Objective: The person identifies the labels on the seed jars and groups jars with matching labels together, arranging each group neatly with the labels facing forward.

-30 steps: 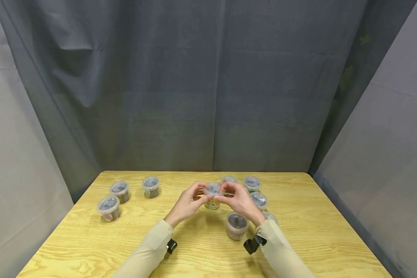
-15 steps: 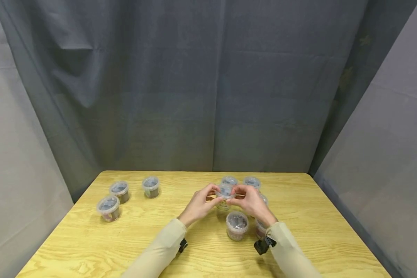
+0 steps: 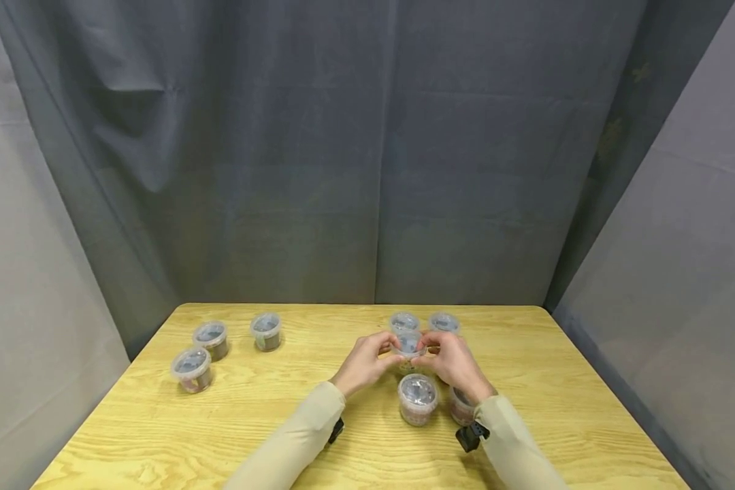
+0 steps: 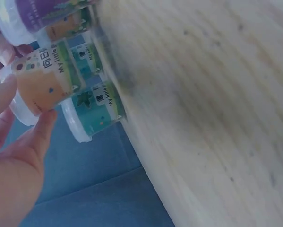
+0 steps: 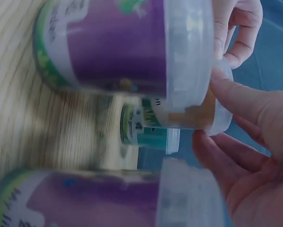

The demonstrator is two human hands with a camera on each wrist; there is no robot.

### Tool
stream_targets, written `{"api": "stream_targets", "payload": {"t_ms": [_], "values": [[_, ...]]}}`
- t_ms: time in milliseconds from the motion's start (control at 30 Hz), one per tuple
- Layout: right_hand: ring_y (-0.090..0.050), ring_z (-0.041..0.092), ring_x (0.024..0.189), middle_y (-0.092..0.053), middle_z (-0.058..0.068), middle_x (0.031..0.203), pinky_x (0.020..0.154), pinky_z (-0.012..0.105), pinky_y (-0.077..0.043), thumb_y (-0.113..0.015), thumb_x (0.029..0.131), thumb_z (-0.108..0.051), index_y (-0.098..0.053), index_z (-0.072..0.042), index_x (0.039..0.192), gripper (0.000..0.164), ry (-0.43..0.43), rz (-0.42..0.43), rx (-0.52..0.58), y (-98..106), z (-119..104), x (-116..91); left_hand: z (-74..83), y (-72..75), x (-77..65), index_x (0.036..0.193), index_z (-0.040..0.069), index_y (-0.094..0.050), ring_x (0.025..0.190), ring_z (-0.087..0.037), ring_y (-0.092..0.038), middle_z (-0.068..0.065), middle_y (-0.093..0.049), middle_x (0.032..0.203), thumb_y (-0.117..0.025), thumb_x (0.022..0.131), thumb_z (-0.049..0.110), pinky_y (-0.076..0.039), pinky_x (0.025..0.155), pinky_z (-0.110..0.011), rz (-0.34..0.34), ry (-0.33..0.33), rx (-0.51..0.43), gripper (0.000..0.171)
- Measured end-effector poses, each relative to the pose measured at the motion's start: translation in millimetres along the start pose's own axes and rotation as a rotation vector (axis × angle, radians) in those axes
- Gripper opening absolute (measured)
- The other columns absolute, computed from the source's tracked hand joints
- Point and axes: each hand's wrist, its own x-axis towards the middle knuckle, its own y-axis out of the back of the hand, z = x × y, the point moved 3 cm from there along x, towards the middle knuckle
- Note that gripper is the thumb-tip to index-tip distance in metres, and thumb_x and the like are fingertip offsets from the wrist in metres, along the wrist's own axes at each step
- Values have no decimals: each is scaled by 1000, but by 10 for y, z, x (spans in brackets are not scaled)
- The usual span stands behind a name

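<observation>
Both hands hold one small round tub with a clear lid and an orange label (image 4: 44, 80) between them. My left hand (image 3: 367, 361) pinches its lid rim from the left. From the right, my right hand (image 3: 454, 362) pinches the same rim, thumb towards me. In the head view the tub's lid (image 3: 408, 342) sits between the fingertips, just behind a purple-labelled tub (image 5: 117, 47). Two teal-labelled tubs, one nearer (image 4: 96, 111) and one farther (image 4: 86, 59) in the left wrist view, stand beyond it. Another purple-labelled tub (image 5: 98, 198) stands beside the right wrist.
On the left of the wooden table (image 3: 220, 435) stand three more lidded tubs, one in front (image 3: 191, 369), one behind it (image 3: 211, 339) and one farther right (image 3: 266, 331). Grey curtains (image 3: 282, 170) hang behind the table, with pale cloth (image 3: 680, 272) at the sides.
Both hands have moved to the right with the orange-labelled tub, bringing it in among the right-hand group of tubs. The tubs on the left have stayed put.
</observation>
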Motion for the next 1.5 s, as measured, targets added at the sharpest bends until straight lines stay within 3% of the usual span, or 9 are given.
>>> {"api": "stream_targets", "payload": {"t_ms": [67, 133, 233, 400, 500, 833, 1200, 1500], "values": [[-64, 17, 81, -69, 13, 119, 72, 33, -55, -85, 76, -14, -67, -18, 77, 18, 8, -9, -60, -8, -7, 6, -9, -22, 11, 95, 13, -64, 110, -18, -66, 1, -70, 105, -73, 89, 20, -53, 100, -34, -4, 12, 25, 13], [-50, 11, 61, -72, 9, 111, 58, 26, -45, -85, 75, -15, -68, -18, 77, 17, 2, -22, -112, -19, -12, 13, -17, -42, 17, 95, 12, -65, 109, -19, -67, 0, -70, 104, -74, 88, 18, -54, 98, -35, -13, 22, 42, 13], [-40, 8, 52, -73, 5, 100, 51, 24, -37, -86, 74, -16, -70, -18, 77, 17, -16, -32, -161, -35, -2, 17, -21, -73, 24, 95, 12, -65, 110, -21, -67, -1, -70, 105, -74, 88, 17, -55, 97, -36, -27, 27, 64, 12], [-64, 15, 73, -74, -2, 89, 63, 32, -51, -88, 72, -18, -71, -18, 74, 17, 27, -18, -238, -55, 15, 16, -32, -115, 30, 93, 13, -66, 108, -25, -68, -3, -71, 107, -76, 87, 18, -57, 93, -34, -28, 36, 124, 13], [-69, 22, 82, -74, -1, 90, 66, 36, -54, -87, 72, -18, -73, -16, 77, 16, 42, -27, -248, -73, 31, 20, -50, -136, 28, 92, 13, -66, 106, -26, -69, -4, -72, 108, -77, 86, 20, -57, 90, -32, -27, 48, 153, 14], [-70, 25, 86, -74, -1, 91, 70, 39, -56, -88, 71, -17, -74, -17, 77, 16, 27, -16, -261, -29, 78, 15, -12, -194, 70, 93, 14, -65, 107, -27, -68, -7, -71, 113, -76, 87, 22, -57, 92, -32, -50, 50, 178, 15], [-69, 25, 87, -74, -1, 92, 70, 38, -56, -87, 73, -17, -74, -18, 77, 13, 7, -57, -228, -70, 27, 37, -57, -137, 13, 93, 14, -65, 108, -27, -67, -4, -71, 110, -74, 88, 23, -56, 93, -34, -47, 76, 150, 13], [-65, 14, 78, -74, -3, 88, 64, 34, -53, -87, 73, -19, -74, -19, 75, 14, 1, -64, -249, -47, 25, 35, -60, -150, 27, 97, 10, -67, 110, -28, -67, -4, -71, 114, -74, 89, 22, -55, 95, -36, -56, 99, 135, 16]]}}
